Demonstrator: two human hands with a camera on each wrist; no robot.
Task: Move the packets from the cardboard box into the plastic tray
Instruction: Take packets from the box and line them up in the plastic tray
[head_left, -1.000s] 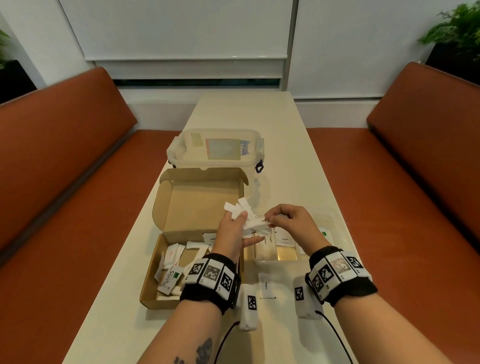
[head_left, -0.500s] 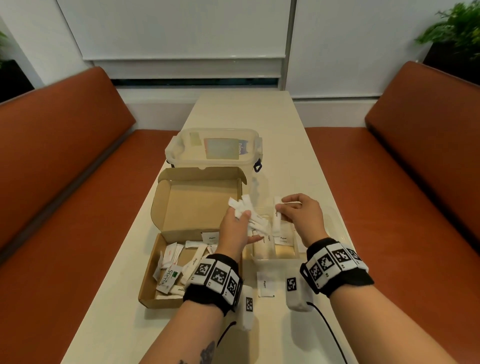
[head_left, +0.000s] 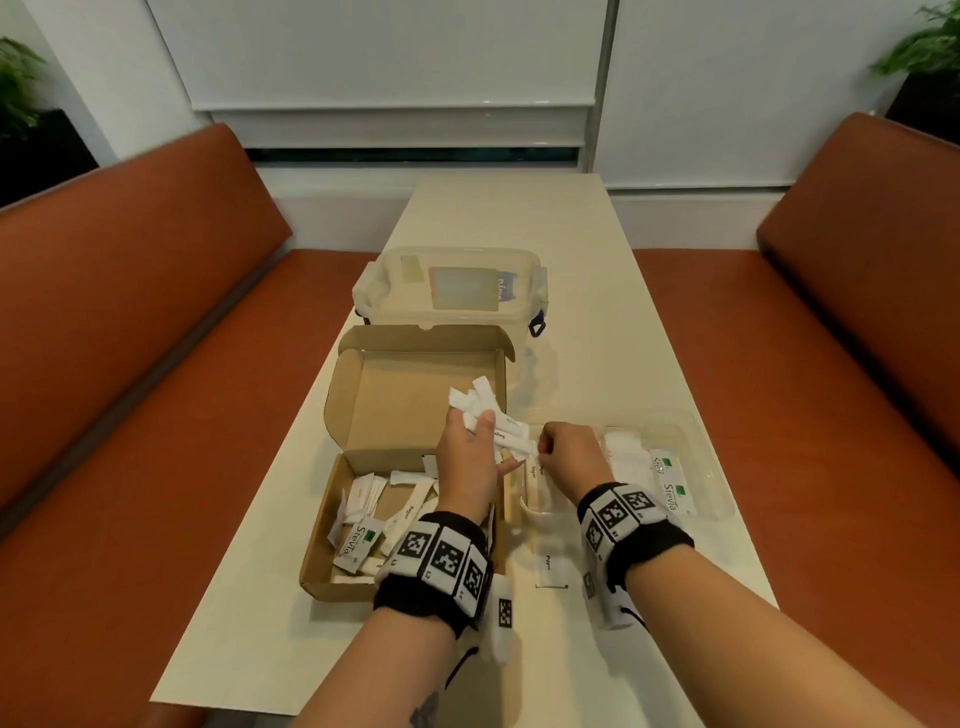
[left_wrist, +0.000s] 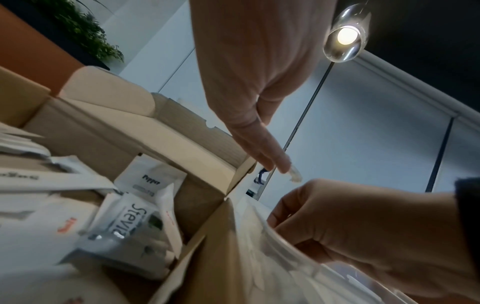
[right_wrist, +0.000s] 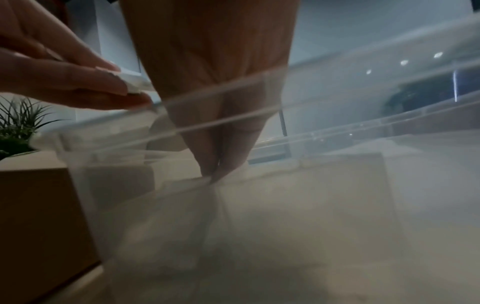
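The left hand (head_left: 470, 457) grips a fan of thin white packets (head_left: 485, 410) above the cardboard box (head_left: 332, 525). At its 3 o'clock, the right hand (head_left: 569, 454) pinches one packet over the plastic tray (head_left: 711, 467).

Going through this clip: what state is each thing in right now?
Cardboard box: lid open, packets inside.
Plastic tray: partly filled with packets.
Lidded tub: closed.
Left hand: holds a bunch of packets.
Right hand: curled at the bunch's end.
Loose packet: flat on table.
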